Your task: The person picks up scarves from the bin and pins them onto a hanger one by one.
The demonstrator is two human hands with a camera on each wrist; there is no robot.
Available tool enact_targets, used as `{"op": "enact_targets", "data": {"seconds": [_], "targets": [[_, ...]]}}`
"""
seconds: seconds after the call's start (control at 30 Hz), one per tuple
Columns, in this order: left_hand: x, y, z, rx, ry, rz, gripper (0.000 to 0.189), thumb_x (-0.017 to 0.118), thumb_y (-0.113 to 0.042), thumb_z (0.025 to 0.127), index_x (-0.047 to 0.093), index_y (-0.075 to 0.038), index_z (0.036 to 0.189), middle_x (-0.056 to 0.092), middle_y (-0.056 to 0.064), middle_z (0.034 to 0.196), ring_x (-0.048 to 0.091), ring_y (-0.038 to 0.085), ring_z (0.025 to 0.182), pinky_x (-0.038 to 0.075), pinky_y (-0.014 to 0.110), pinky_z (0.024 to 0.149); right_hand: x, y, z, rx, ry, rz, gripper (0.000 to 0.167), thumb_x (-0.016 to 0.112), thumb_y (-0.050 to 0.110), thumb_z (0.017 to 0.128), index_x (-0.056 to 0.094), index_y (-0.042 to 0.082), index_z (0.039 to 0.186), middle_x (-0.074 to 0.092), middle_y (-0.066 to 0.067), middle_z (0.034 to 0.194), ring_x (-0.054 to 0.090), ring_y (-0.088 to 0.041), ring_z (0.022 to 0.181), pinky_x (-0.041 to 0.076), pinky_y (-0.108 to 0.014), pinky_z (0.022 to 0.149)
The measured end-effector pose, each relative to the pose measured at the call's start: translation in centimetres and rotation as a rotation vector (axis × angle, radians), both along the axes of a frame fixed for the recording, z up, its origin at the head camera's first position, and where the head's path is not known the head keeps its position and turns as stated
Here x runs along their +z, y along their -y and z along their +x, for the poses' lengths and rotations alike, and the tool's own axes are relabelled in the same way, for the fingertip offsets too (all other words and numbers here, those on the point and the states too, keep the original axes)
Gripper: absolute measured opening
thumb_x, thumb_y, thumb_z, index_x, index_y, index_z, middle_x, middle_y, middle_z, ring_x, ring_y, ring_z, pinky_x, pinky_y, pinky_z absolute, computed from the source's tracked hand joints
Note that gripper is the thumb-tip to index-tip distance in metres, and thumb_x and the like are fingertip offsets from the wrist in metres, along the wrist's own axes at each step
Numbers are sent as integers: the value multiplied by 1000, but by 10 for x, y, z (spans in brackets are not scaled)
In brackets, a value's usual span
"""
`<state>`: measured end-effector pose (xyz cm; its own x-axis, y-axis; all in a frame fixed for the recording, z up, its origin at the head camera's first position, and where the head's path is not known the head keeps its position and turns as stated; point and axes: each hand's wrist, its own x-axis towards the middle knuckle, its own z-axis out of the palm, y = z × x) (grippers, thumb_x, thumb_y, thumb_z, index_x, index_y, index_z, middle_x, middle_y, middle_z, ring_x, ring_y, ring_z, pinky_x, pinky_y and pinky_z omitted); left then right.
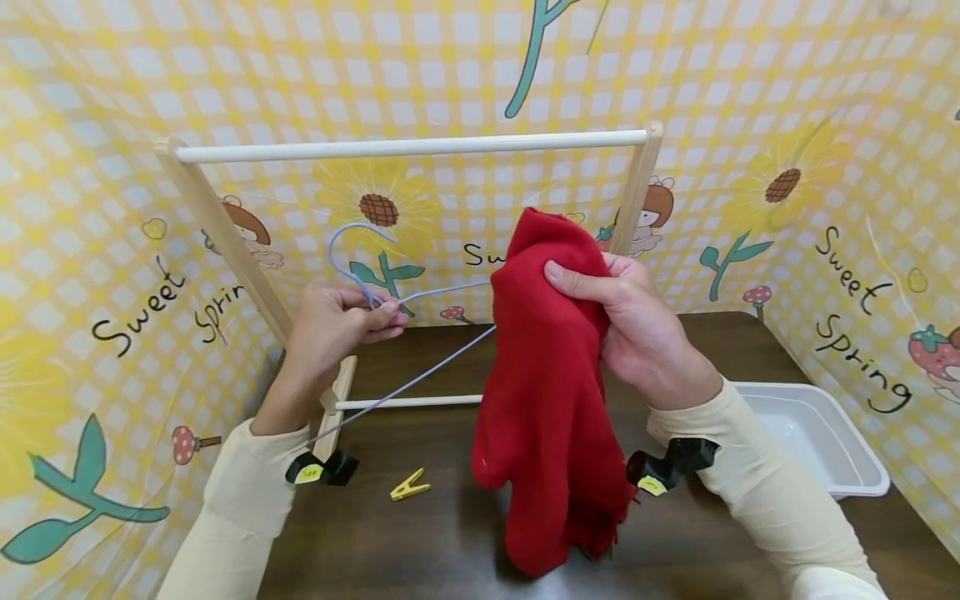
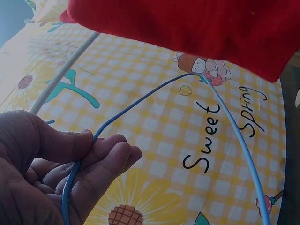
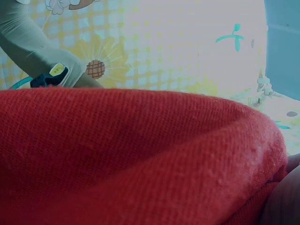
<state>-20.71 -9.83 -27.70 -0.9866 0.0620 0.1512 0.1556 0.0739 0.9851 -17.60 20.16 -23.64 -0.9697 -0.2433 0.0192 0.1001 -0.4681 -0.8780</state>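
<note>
My left hand point(image 1: 348, 317) pinches a thin blue wire hanger point(image 1: 442, 358) just below its hook, between thumb and fingers. In the left wrist view the hanger point(image 2: 145, 97) runs through that pinch to a bent corner. A red scarf point(image 1: 551, 375) with a fringed lower end hangs from my right hand point(image 1: 641, 325), thumb on its near face and fingers partly hidden behind it. The hanger's right part disappears at the scarf; whether it lies behind or inside the folds I cannot tell. Red cloth point(image 3: 140, 150) fills much of the right wrist view.
A rack with a white top rod point(image 1: 412, 147) and wooden posts stands behind the hands. On the dark table point(image 1: 420, 550) lies a yellow clothespin point(image 1: 409, 485). A white plastic basin point(image 1: 847, 442) sits at the right, partly behind my right forearm. Patterned cloth surrounds the table.
</note>
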Motion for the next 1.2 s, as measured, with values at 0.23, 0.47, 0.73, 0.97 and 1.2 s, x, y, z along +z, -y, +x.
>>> {"op": "enact_targets", "data": {"seconds": [0.23,0.47,0.73,0.97,1.2], "targets": [[-1,-2,2,-11,12,5,17,67,7,93,66,22,102,75,2,78,78,15,75,63,30,77,3,7,-1,7,-15,3,3,67,9,97,70,8,97,75,-3,91,74,-16,77,60,-24,70],[-1,-7,2,-21,27,13,25,68,7,92,63,27,106,76,6,78,77,15,74,63,31,75,8,12,0,3,-26,-2,5,65,8,98,70,9,99,74,-3,91,73,-16,78,60,-24,72],[-3,-11,2,-35,20,16,25,68,8,91,64,28,104,76,5,79,77,14,73,63,31,76,13,17,-1,0,-45,-19,3,67,8,97,68,6,99,74,-3,89,74,-16,76,61,-24,70],[-6,-16,2,-39,35,-5,21,68,6,92,67,25,102,75,5,79,77,14,73,63,30,76,16,19,0,-1,-45,-31,2,68,8,96,68,6,98,73,-3,89,73,-16,75,61,-24,70],[-7,-19,0,-50,33,3,17,67,8,92,69,23,98,75,3,79,77,15,74,64,31,76,19,23,0,1,-51,-36,2,69,8,95,68,6,96,72,-3,90,73,-17,76,61,-24,69]]}}
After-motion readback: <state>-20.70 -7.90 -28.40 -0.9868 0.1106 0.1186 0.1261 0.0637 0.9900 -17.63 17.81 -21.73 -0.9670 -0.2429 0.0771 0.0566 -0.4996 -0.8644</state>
